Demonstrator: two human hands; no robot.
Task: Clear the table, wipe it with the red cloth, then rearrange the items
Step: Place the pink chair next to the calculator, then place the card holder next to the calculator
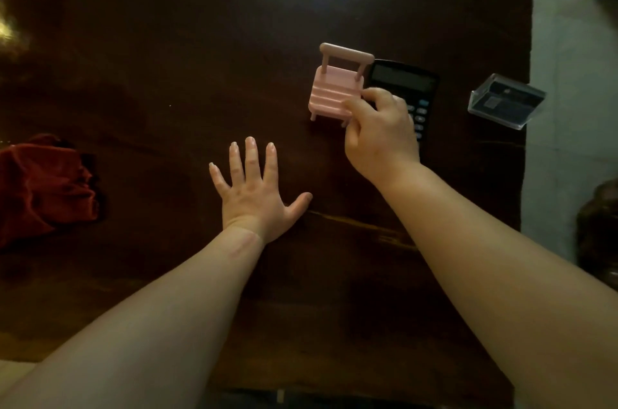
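A small pink toy chair stands on the dark wooden table, right of centre. My right hand pinches the chair's near right corner with thumb and fingers. Just right of the chair lies a black calculator, partly hidden under that hand. My left hand rests flat on the table with fingers spread, holding nothing. The crumpled red cloth lies at the left edge of the table.
A clear plastic box with dark contents sits at the table's right edge, partly overhanging it. Pale floor lies beyond that edge. A dark rounded object stands on the floor at the right.
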